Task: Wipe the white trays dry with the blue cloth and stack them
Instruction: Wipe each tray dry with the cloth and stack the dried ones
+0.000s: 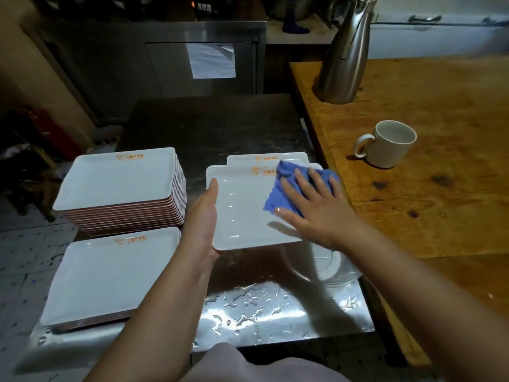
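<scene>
A white tray (pixel 242 213) is steadied at its left edge by the left hand (pixel 205 219) while the blue cloth (pixel 292 188) is pressed onto it by the right hand (pixel 314 205).

The right hand is laid flat with fingers spread over the cloth, at the tray's far right corner; the left hand's fingers are held straight along the rim, with its palm at the near left corner. A second tray (pixel 242 159) is seen under and behind the first. A tall stack (pixel 121 188) is set to the left on the wet steel table (pixel 264 310), and a low stack (pixel 110 274) lies nearer. A glass plate (pixel 319 271) is partly covered by the right forearm. A mug (pixel 391 147) and a steel jug (pixel 344 53) are placed on the wooden counter (pixel 440 166).
</scene>
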